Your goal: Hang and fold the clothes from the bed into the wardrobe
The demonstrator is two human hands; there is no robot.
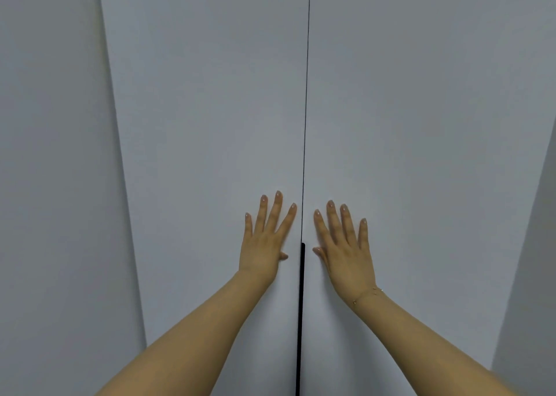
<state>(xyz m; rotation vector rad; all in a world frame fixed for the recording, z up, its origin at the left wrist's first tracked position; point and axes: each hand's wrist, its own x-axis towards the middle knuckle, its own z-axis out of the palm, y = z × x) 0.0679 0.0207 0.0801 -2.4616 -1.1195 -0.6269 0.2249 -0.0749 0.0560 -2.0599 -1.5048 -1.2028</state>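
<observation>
Both bare forearms reach in from the bottom of the view, nearest the camera, and end in hands laid flat on the wardrobe. Its two pale grey doors fill almost everything ahead: the left door (195, 125) spreads up and outward from the left hand (264, 245), and the right door (421, 125) does the same from the right hand (346, 254). Beyond the left door, farther out from the left hand, a plain grey panel (54, 185) runs the height of the view; a similar grey strip (535, 275) shows past the right door, outward of the right forearm. Between the two hands runs the thin dark seam (306, 110) where the doors meet, shut together above the fingertips. Level with the thumbs and continuing down between the wrists, the seam widens into a thicker black strip (301, 305); whether that is a handle groove or an edge trim cannot be told. Each hand is open, fingers spread and pointing up, holding nothing, palm against its own door just beside the seam. A fine chain bracelet (368, 295) circles the right wrist. No clothes or bed appear in view.
</observation>
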